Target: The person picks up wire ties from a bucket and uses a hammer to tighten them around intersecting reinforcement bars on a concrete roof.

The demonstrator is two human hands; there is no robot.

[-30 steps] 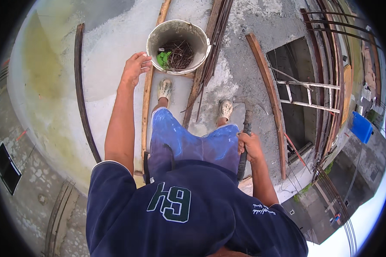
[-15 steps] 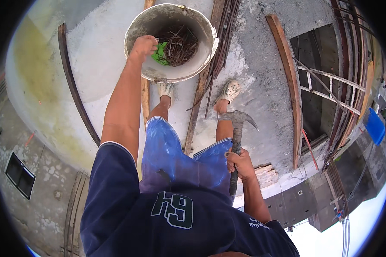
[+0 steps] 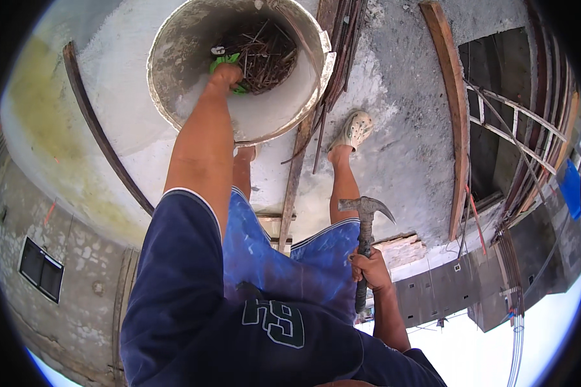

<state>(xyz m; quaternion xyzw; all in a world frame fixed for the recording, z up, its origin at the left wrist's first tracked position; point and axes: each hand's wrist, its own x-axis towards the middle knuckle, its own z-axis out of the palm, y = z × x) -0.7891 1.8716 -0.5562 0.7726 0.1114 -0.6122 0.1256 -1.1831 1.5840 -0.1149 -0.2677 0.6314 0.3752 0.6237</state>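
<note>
My left hand (image 3: 227,76) reaches down inside a white, mortar-stained bucket (image 3: 174,97), fingers curled at a green plastic piece (image 3: 216,63); what they hold is hidden. Beside the green piece lies a heap of rusty nails or metal scraps (image 3: 268,61). My right hand (image 3: 368,271) is wrapped round the taped handle of a claw hammer (image 3: 371,211), held upright beside my right thigh with its head at the top.
Long boards (image 3: 445,58) and rusty bars (image 3: 337,71) lie on the concrete (image 3: 400,129). At right are a large floor opening (image 3: 494,71) with a white metal ladder (image 3: 519,145) across it, and a blue object (image 3: 570,187). A dark board (image 3: 93,122) lies left.
My left hand has moved from beside the bucket down into it, and the bucket appears larger and closer. The hammer in my right hand has risen into fuller view.
</note>
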